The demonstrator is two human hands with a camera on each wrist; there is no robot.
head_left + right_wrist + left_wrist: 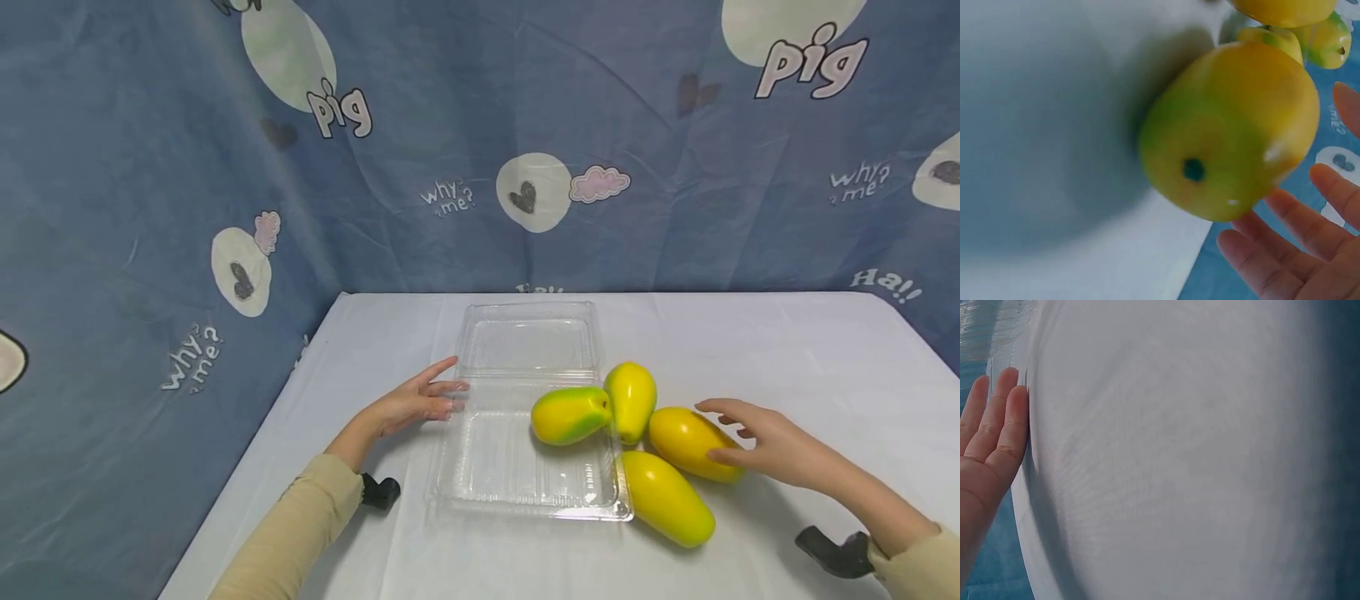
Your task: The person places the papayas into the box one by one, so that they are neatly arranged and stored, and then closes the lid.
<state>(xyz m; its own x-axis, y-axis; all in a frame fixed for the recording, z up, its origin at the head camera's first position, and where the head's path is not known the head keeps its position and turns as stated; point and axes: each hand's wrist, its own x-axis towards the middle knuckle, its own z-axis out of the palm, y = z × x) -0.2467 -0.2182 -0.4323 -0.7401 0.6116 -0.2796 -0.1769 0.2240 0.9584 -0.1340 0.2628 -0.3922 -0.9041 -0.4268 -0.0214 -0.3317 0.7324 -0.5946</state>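
An opened clear plastic clamshell box (517, 492) lies on the table, its lid (525, 342) folded back to the far side. One yellow-green mango (570, 417) sits inside at the right. My left hand (420, 400) is at the box's left edge with its fingers spread; whether they touch it I cannot tell. My right hand (772, 442) reaches over the right-hand mango (690, 442), fingers loosely bent beside it and thumb on the near side. In the right wrist view the fingertips lie close to that mango (1229, 131), without a visible grip.
Two more mangoes lie right of the box: one behind (632, 400), one in front (667, 500) by its near right corner. A white cloth covers the table (810, 350). A blue printed curtain (450, 108) hangs behind and at the left.
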